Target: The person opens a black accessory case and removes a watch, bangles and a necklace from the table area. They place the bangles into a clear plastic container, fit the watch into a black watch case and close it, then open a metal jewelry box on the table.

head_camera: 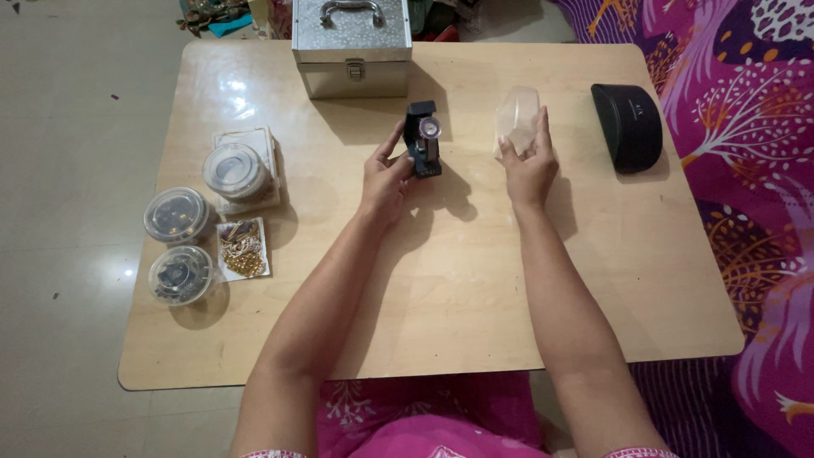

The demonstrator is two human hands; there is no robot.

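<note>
Holding a small black watch stand (pixel 423 140) upright in the left hand (pixel 386 181), above the table (pixel 475 280) near a metal box (pixel 352 47). Gripping a clear plastic cover (pixel 517 119) with the right hand (pixel 530 170), beside a black case (pixel 627 127).

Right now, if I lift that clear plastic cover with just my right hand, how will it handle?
The clear plastic cover looks thin and hollow, so probably light and slightly flexible. Its smooth, glossy walls may slip under the right hand. Standing tall on the wooden table, it could tip easily.

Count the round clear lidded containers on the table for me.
3, all at the table's left: one on a flat box, one in front of it, one nearest the edge. None seem hidden.
</note>
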